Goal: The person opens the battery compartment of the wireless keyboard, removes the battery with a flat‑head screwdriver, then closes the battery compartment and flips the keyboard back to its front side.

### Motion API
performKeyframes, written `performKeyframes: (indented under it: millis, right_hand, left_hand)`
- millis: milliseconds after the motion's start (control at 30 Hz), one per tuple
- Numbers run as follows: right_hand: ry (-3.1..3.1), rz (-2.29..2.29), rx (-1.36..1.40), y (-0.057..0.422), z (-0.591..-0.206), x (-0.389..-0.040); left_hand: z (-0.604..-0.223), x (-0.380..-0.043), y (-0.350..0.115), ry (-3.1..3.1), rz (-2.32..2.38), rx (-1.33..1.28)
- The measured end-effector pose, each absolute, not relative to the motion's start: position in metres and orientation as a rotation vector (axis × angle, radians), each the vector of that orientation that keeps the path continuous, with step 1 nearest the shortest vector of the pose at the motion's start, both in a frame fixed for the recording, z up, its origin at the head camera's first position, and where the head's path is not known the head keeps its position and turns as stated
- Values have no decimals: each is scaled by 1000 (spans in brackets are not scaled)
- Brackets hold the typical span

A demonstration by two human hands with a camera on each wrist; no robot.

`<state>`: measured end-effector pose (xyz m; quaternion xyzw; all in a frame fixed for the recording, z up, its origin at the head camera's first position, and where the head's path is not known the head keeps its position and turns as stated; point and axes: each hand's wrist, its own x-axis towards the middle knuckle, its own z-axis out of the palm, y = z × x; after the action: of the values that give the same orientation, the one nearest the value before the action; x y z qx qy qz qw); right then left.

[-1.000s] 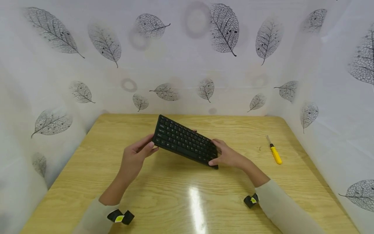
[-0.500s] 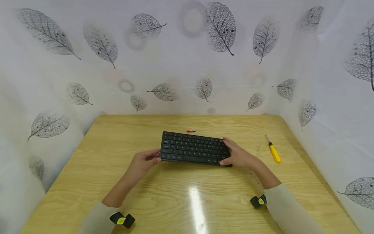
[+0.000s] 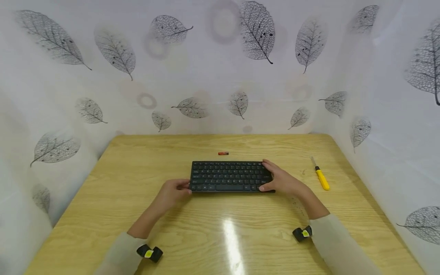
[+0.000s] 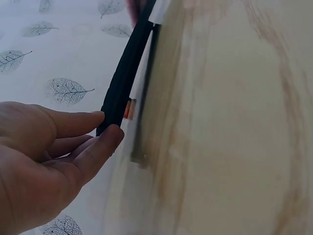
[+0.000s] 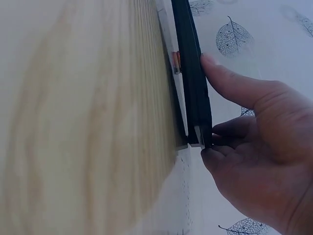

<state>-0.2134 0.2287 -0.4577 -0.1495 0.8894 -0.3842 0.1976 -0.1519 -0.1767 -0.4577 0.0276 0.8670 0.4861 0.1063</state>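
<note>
A black compact keyboard [image 3: 230, 176], keys up, lies level across the middle of the wooden table in the head view. My left hand [image 3: 173, 193] pinches its left end between thumb and fingers, as the left wrist view shows on the keyboard's edge [image 4: 124, 73]. At the other end my right hand [image 3: 283, 181] grips it, thumb on the near corner and fingers toward the far edge. Both wrist views show a thin gap between the keyboard [image 5: 191, 63] and the dark shadow under it. Its underside is hidden in the head view.
Behind the keyboard lies a small red and black battery [image 3: 223, 153]. A screwdriver [image 3: 322, 178] with a yellow handle is at the right of the table [image 3: 103, 214]. White leaf-printed curtains [image 3: 203, 76] stand at the back and sides.
The keyboard has gone from tilted, left end raised, to level and lower down, shifting slightly right. Both hands moved with it and kept hold. The battery behind it has come into full view.
</note>
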Motion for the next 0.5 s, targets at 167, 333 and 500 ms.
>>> performKeyframes:
  millis: [167, 333, 500]
  right_hand:
    - [2488, -1081, -424, 225, -456, -214]
    - [2478, -1090, -429, 223, -456, -218]
    - [2493, -1048, -448, 222, -457, -222]
  left_hand:
    - [-464, -156, -177, 2582, 1343, 74]
    - [-464, -159, -174, 2624, 1274, 60]
    - [-462, -159, -171, 2651, 1236, 59]
